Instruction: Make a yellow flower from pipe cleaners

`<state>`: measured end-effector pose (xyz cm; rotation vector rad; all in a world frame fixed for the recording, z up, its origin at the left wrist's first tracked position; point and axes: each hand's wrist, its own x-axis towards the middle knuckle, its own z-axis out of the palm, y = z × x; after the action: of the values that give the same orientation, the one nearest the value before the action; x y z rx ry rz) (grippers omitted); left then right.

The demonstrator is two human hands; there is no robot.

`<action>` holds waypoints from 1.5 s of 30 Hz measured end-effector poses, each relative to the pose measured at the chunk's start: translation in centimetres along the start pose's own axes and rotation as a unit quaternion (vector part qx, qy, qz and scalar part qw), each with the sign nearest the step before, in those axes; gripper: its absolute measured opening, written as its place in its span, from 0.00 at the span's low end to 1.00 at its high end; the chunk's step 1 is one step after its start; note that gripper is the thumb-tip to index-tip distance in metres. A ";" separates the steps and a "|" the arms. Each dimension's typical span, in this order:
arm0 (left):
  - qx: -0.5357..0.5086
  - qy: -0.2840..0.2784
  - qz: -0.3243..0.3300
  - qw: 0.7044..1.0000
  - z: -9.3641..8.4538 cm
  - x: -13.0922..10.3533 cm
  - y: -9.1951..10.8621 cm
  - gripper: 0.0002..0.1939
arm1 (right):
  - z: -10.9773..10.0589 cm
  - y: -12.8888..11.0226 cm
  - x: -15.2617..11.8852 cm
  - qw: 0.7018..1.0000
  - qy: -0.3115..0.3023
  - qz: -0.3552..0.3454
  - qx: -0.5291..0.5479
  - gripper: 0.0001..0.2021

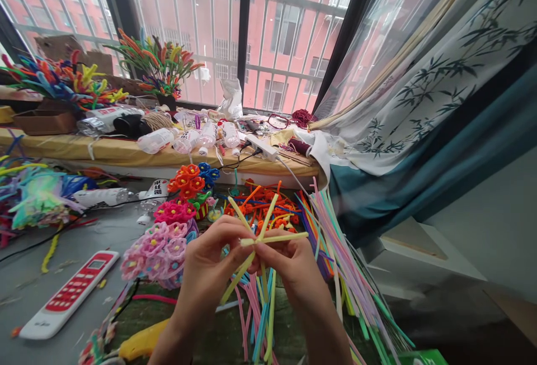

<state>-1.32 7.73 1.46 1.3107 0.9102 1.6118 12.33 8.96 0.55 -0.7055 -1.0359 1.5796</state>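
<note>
Head view: the fingers of the left hand and right hand pinch close together, holding the middle of a pale yellow fuzzy-stem star above the surface. Its strips meet at that centre, yet the arms stick out straight, none bent into a loop; I judge it an early stage, and cannot tell whether the join is fastened. Just left, pink flowers and, farther, orange flowers look complete; near lie loose stems, and right, a long bundle, seemingly unworked
</note>
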 end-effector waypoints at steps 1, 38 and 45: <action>0.009 -0.013 0.011 1.000 -0.2 0.0 -0.1 0.06 | 0.0 -0.2 -0.1 1.000 0.000 -0.002 -0.004 0.12; 0.253 -0.125 0.014 0.959 -1.7 0.5 0.7 0.12 | -0.7 -1.6 -0.5 0.997 -0.001 0.016 -0.070 0.13; 0.225 -0.151 -0.074 0.960 -1.8 0.2 0.5 0.14 | -0.9 -1.3 -0.5 0.997 0.000 0.030 -0.073 0.14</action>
<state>-3.22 7.69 1.66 1.6973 1.1906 1.0809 13.78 8.77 1.25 -0.8425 -1.1475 1.5658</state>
